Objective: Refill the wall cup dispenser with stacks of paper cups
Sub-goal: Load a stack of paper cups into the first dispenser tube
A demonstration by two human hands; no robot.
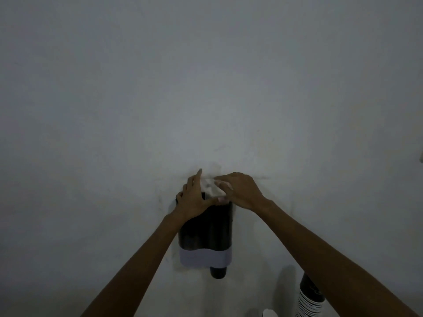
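A dark tube-shaped cup dispenser (206,227) with a grey lower band hangs on the wall. A dark paper cup (218,272) pokes out of its bottom. At the dispenser's top, a white cup stack end (211,188) shows between both hands, blurred. My left hand (194,197) lies on the dispenser's upper left rim, index finger pointing up the wall. From the right, my right hand (240,191) reaches over the top with its fingers curled on the white stack. A second stack of dark paper cups (309,298) stands at the lower right, partly hidden by my right forearm.
A plain grey-white wall (206,88) fills nearly all of the view in dim light. A small white round object (270,313) sits at the bottom edge. Something small juts in at the right edge (421,156).
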